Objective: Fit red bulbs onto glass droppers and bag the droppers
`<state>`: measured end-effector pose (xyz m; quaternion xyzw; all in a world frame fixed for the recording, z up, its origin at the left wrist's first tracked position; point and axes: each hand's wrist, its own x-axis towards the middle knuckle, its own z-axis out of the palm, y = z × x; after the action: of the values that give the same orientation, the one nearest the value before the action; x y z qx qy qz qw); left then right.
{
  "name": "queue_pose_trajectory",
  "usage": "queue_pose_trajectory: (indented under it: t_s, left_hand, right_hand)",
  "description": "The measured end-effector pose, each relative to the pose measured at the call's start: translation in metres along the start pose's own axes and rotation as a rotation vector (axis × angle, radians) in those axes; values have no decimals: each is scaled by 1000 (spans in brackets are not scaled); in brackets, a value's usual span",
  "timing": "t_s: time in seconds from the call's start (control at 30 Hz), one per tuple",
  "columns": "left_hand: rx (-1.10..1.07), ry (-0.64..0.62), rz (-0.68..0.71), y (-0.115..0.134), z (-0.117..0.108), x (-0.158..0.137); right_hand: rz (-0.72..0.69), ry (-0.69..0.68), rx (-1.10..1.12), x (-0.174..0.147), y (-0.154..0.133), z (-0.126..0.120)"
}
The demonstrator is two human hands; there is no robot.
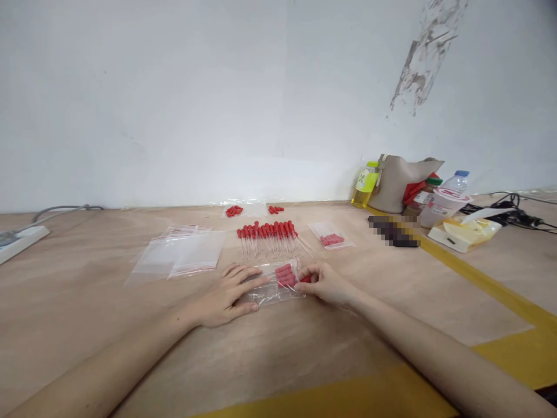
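Right hand (324, 284) pinching a red bulb (306, 279) at the clear bag (268, 295) to its left, my left hand (228, 294) spread over the far end — best, I judge, to pin the bag flat and ease the bulb in level.

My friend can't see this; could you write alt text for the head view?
A person's left hand rests on a clear bag holding red-ended pieces, while the right hand pinches another at its edge. Beyond lie a row of similar pieces, empty-looking bags at left and a second bag at right.
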<state>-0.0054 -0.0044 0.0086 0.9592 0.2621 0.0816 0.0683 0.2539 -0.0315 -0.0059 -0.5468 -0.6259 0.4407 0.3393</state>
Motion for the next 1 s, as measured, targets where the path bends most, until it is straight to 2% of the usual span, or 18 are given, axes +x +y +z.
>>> queue_pose_trajectory:
  t_s: [0.13, 0.43, 0.7, 0.8, 0.9, 1.0]
  left_hand:
    - [0, 6, 6, 0, 0, 0]
    - [-8, 4, 2, -1, 1, 0]
    - [-41, 26, -3, 0, 0, 0]
    - [-38, 27, -2, 0, 0, 0]
    - [-30, 13, -6, 1, 0, 0]
    - [-23, 15, -6, 1, -1, 0]
  right_hand:
    - [61, -1, 124, 0, -3, -2]
    - [116, 11, 156, 3, -3, -7]
    - [22, 100, 3, 4, -3, -12]
    - [63, 116, -5, 5, 0, -9]
    - [125, 72, 54, 6, 2, -8]
    - [120, 69, 66, 4, 0, -11]
